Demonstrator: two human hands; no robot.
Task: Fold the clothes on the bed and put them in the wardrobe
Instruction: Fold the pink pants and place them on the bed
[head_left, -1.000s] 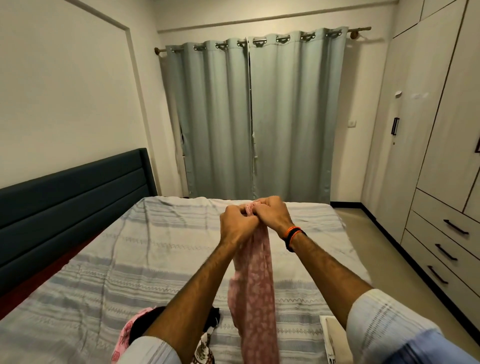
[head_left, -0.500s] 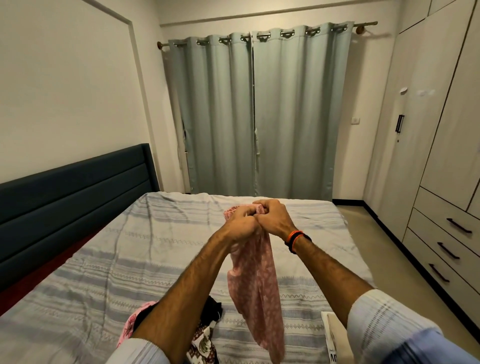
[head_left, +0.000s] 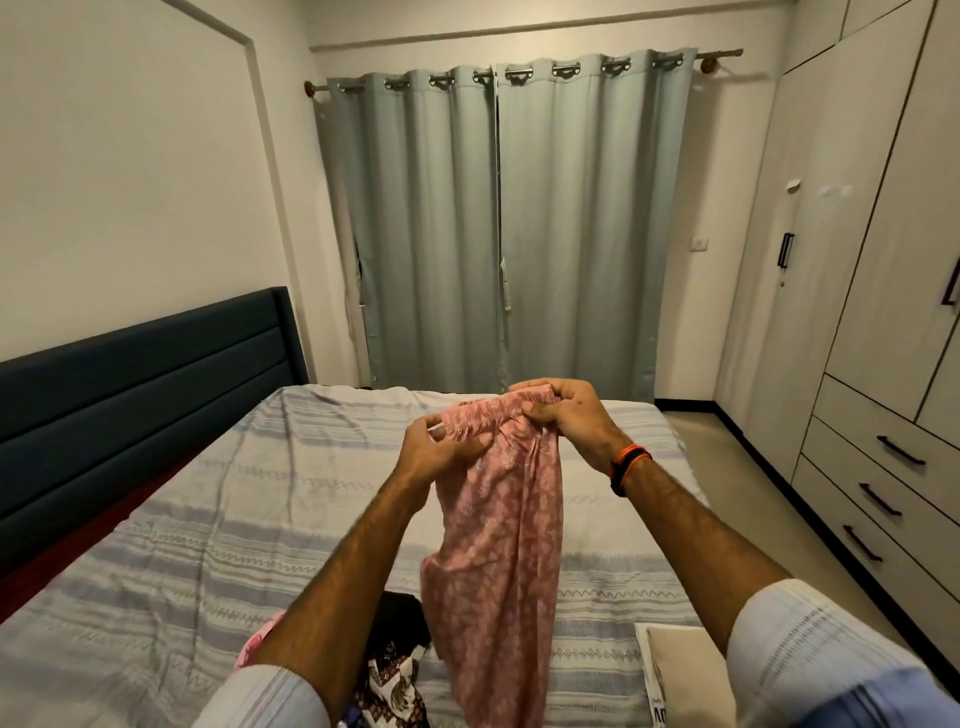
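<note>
The pink garment (head_left: 501, 530) is thin, matt printed cloth. Beneath it, the bed (head_left: 218, 525) wears striped woven cloth. Right of the bed, the wardrobe (head_left: 883, 291) shows pale matt wood-grain with dark metal handles.

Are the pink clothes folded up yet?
Not yet. The pink garment hangs loose and bunched above the bed, held up by its top edge between the left hand and right hand.

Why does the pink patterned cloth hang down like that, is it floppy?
Probably very floppy: the pink patterned cloth droops straight down from the left hand and right hand gripping its top edge. It likely feels light, since it folds into soft creases. It would not roll or break.
</note>
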